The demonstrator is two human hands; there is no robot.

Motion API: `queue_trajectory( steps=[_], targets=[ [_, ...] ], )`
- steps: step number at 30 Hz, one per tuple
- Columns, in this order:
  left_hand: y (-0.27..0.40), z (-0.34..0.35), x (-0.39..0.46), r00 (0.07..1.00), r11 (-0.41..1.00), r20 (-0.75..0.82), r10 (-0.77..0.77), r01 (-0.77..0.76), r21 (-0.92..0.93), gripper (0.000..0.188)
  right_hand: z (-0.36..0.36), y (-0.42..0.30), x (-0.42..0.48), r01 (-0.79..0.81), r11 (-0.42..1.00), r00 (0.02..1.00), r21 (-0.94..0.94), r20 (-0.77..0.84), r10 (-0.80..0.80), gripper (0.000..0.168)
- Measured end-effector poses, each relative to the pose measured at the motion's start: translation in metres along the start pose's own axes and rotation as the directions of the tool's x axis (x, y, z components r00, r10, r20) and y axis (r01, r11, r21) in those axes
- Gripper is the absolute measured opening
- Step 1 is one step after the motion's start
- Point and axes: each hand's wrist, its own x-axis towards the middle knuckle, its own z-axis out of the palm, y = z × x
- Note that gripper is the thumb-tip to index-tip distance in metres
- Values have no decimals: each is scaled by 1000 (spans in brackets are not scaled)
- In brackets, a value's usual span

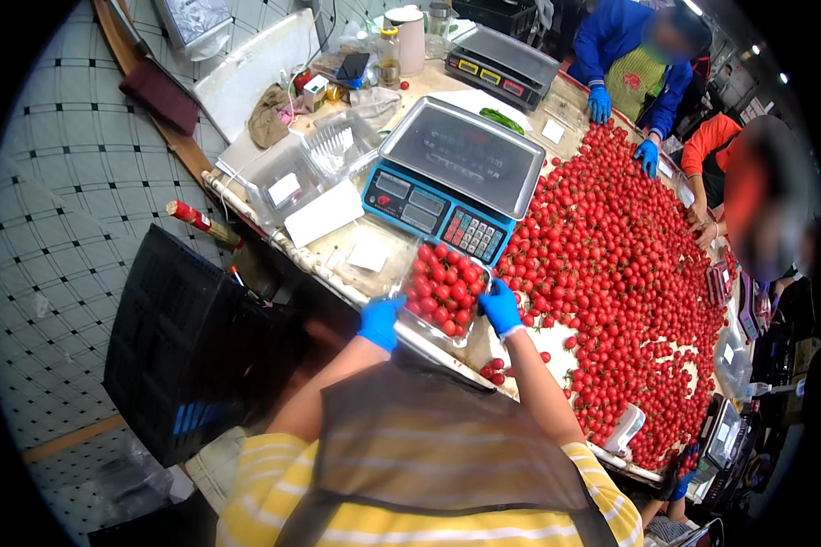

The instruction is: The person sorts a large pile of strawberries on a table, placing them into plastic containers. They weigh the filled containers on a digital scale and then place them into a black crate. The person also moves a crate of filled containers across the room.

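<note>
Both of my hands wear blue gloves and grip a clear plastic container (466,340) filled with red cherry tomatoes (445,287) at the near edge of the table. My left hand (382,321) has hold of its left side, my right hand (499,308) its right side. Just beyond the container stands a blue weighing scale (438,215) with a bare metal pan (465,154). To the right, a large heap of loose cherry tomatoes (609,273) spreads across the table, and a few lie near my right forearm.
Open clear containers (284,188) and a white card (323,213) lie left of the scale. A second scale (503,65) stands behind. A co-worker's gloved hands (646,157) touch the heap; another person's bare hands (706,232) are beside it. A black crate (171,342) stands at left.
</note>
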Motion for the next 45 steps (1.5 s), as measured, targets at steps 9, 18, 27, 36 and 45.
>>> queue_trajectory(
  steps=[9,18,27,36,45],
  targets=[
    [31,14,-80,574,-23,782,243,-803,596,26,-60,-36,-82,-68,917,995,393,-44,92,57],
    [140,107,-13,899,979,430,82,-154,136,25,-105,-168,8,159,900,986,406,-110,-124,51],
    [167,185,175,957,959,173,234,-256,120,8,-95,-193,170,75,897,982,435,-189,9,50],
    [189,77,151,572,428,322,755,-801,418,12,-92,-173,101,219,918,946,331,-301,-117,51],
    [230,-41,196,516,-615,665,540,-297,730,46,-74,-119,-18,193,907,900,374,-436,-11,43]
  ],
)
